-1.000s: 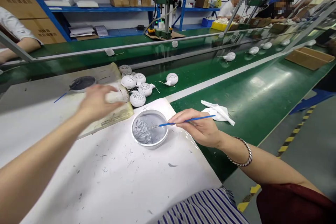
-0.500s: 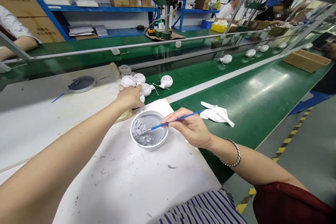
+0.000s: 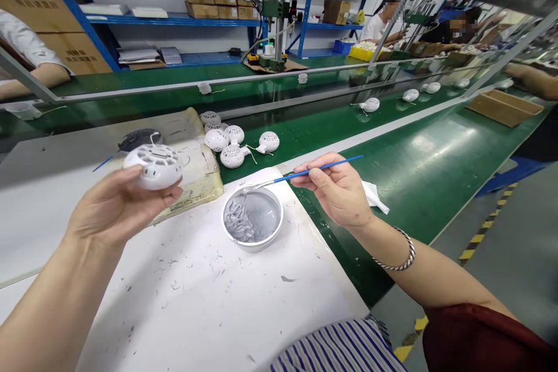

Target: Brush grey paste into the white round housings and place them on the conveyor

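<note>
cupping a white vented housing (image 3: 152, 171) in the left hand (image 3: 113, 206) at left of centre in the frame, thumb along the near side, fingers curled beneath and bent only part of the way. holding it vents up, in front of a pale board (image 3: 56, 168) and partly hiding a dish of dark grey stuff (image 3: 135, 138).

gripping a blue brush (image 3: 284, 177) in the right hand (image 3: 335, 189), right of centre, thumb and fingertips pinched together around the handle. aiming the bristles leftward at the back rim of a white bowl (image 3: 253, 247), too close to the edge to tell touching from hovering. seeing in that bowl, at the centre of the frame, grey paste (image 3: 239, 224) heaped toward the left side. resting under it, a white sheet (image 3: 209, 314) flecked with grey, spread across the lower middle.

grouped just behind the bowl, near the board's right edge, several more white housings (image 3: 232, 157), with one lone housing (image 3: 269, 141) just beside them on the green bench (image 3: 418, 157). lying partly behind the right hand, a white cloth (image 3: 375, 197). strung out toward the upper right, a row of similar pieces (image 3: 410, 95), then an open cardboard tray (image 3: 503, 107). visible at the upper left edge, a co-worker's pale sleeve (image 3: 26, 40)
</note>
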The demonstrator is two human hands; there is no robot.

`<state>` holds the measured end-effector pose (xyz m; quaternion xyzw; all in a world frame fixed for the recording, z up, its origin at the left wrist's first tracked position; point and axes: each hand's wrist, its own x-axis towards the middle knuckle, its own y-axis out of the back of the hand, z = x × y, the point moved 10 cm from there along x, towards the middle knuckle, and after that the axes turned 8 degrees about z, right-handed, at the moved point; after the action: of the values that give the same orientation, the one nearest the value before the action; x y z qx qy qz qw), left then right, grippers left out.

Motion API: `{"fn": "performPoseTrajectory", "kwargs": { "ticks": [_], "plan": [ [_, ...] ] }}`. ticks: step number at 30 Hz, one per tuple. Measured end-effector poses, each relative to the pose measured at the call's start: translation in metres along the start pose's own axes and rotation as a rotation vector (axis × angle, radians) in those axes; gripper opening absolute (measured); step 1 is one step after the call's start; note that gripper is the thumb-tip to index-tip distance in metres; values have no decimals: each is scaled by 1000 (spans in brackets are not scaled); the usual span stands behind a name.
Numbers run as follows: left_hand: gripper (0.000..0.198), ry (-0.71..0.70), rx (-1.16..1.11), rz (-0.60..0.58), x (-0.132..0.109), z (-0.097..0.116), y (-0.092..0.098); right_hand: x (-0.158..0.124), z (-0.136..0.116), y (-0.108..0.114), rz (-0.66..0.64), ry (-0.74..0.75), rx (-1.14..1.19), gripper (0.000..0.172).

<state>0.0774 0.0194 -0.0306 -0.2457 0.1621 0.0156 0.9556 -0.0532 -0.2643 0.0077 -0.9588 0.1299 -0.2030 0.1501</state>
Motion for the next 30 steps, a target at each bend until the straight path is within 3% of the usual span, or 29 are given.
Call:
{"fn": "performPoseTrajectory", "kwargs": {
  "ticks": [5, 11, 17, 25, 30],
  "plan": [
    [62, -1, 66, -58, -21, -15, 4, 5, -11, -10, 4, 80, -60, 3],
    [48, 5, 140, -112, -52, -17, -5, -11, -2, -25, -72, 161, -307, 6],
    [53, 39, 196, -186, -63, -26, -8, -5, -16, -22, -9, 178, -265, 5],
    [38, 41, 104, 14, -58, -29, 4, 1, -1, -17, 18, 36, -179, 5],
    [19, 130, 116, 113, -60, -37, 7, 6, 11, -8, 69, -80, -82, 11]
  ]
}}
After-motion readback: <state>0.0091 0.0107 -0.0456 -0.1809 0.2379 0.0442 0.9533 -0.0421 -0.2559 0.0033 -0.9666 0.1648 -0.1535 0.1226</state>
